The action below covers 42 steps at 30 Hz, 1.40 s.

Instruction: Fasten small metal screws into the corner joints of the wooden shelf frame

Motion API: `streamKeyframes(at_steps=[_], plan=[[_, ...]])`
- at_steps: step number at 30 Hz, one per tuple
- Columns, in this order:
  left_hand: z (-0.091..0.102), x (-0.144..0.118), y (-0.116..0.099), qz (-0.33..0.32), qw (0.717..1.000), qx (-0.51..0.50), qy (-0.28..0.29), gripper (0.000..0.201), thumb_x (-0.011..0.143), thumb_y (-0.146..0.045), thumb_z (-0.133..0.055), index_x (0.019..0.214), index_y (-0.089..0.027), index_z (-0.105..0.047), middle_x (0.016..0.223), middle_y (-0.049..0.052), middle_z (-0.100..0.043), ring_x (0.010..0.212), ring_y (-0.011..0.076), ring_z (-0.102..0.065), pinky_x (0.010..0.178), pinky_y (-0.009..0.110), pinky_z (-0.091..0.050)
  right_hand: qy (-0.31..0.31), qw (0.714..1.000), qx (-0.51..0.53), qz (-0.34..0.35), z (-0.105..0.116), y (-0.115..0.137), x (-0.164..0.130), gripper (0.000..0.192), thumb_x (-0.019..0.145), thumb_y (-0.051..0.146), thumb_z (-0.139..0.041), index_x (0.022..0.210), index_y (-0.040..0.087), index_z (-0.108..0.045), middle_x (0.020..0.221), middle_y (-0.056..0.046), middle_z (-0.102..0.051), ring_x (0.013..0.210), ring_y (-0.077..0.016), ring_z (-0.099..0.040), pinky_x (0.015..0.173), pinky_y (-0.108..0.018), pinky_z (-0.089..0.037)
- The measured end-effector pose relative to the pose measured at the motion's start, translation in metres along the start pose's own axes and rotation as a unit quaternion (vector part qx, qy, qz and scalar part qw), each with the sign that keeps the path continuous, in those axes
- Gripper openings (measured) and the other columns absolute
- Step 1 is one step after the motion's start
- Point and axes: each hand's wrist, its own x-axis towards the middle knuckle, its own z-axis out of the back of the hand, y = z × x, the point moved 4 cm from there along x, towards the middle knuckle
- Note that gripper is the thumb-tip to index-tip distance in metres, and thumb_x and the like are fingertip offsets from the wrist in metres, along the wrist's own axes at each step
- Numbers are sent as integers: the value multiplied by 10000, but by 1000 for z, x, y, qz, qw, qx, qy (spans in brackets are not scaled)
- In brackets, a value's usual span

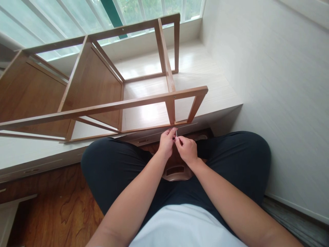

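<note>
White shirt [185, 226] nearest, the left hand [167, 141] and right hand [187, 149] pinch a thin pale rod [176, 132].

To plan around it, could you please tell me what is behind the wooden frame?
Behind the wooden frame is a window with pale bars and a green upright; greenery shows outside. Parts of the window that the frame covers cannot be seen.

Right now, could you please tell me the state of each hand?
Left hand: fingers curled in at a thin pale rod; whether it grips cannot be told.
Right hand: closed, pinching the rod's lower end.
</note>
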Motion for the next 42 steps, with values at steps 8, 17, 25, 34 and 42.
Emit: streamKeyframes(at_steps=[8,17,25,34,42], plan=[[2,-6,-3,12,1000,4,24,381,664,-409,-854,860,-103,-740,563,-36,-522,468,62,-430,449,205,-324,16,992,126,-16,-6,5,1,401,999,374,-492,670,206,-648,630,-50,-671,555,-157,-559,599,-281,-331],[-2,-12,-2,62,995,45,57,433,726,-512,-790,956,-178,-640,463,-80,-488,272,98,-376,296,224,-313,170,775,579,-189,-30,-4,0,343,907,498,-600,747,195,-600,575,12,-575,439,-127,-502,425,-248,-370],[4,-7,-6,62,993,95,24,403,745,-471,-796,964,-157,-669,534,-55,-541,307,70,-426,288,171,-279,287,510,749,-312,-38,3,-4,283,975,390,-552,770,209,-479,580,48,-511,467,-108,-478,434,-207,-350],[4,-10,-6,65,992,105,33,434,749,-506,-789,988,-158,-689,529,-43,-555,303,83,-439,284,175,-265,276,559,721,-303,-37,6,-8,369,944,531,-542,768,231,-418,598,58,-464,468,-113,-422,438,-221,-319],[2,-13,-3,49,992,106,54,475,766,-510,-762,1086,-166,-698,490,-69,-501,290,99,-415,291,202,-273,174,687,653,-268,-42,0,-10,421,857,618,-592,754,232,-460,561,47,-473,436,-118,-434,391,-235,-361]])
